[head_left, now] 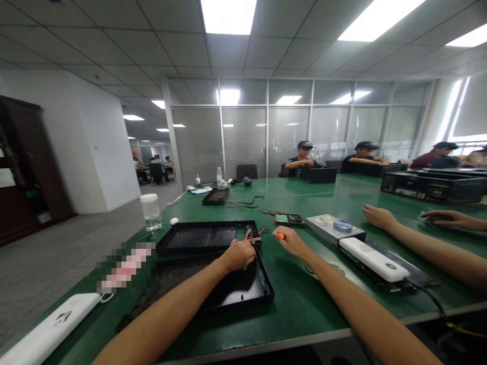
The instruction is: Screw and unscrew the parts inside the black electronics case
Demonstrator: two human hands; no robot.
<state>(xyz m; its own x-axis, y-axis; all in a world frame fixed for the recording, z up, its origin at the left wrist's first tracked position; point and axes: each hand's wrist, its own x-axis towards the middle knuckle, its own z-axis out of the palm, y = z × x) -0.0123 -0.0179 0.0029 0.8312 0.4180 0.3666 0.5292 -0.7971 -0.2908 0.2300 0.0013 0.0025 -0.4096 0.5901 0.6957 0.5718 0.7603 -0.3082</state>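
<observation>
My left hand [239, 255] is closed, knuckles up, above a shallow black case panel [251, 289] near the table's front edge. Right at its fingers lies a bundle of thin coloured wires [249, 234], but what the fingers grip is hidden. A second black case panel [198, 237] with raised edges lies just behind. To the right, my right hand [292, 242] is curled around a tool with an orange handle [280, 236]; its working end cannot be made out. Beyond this hand lies a circuit board with a green part [283, 219].
A clear jar [151, 215] and a white power bank [57, 324] stand at left. At right are a silver drive [327, 225] with a blue roll on it, another white power bank [373, 258] with a cable, and a co-worker's arms [426, 248]. Other people sit behind computer cases [433, 185].
</observation>
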